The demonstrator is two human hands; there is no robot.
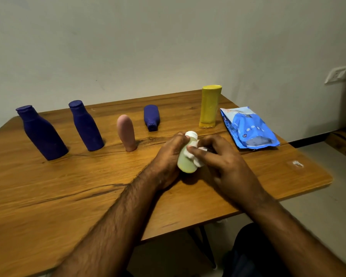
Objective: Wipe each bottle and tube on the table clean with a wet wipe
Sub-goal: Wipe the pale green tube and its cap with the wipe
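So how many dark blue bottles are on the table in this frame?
3. One bottle stands at the far left, a second stands just right of it, and a third lies on its side at the back, between the pink tube and yellow bottle. None seems hidden.

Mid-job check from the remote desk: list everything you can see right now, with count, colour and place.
tall blue bottles: 2, dark blue, upright at the table's far left, side by side
pink tube: 1, pink, upright right of the blue pair
small blue bottle: 1, dark blue, lying on its side, far centre, cap toward the camera
yellow bottle: 1, yellow, standing on its cap, far right
wipes pack: 1, blue, flat at the right edge
pale bottle: 1, pale yellow-green with white cap, held above the table centre
wet wipe: 1, white, pressed on the pale bottle
table: 1, brown wood
wall socket: 1, white, right wall
left hand: grips the pale bottle
right hand: pinches the wet wipe
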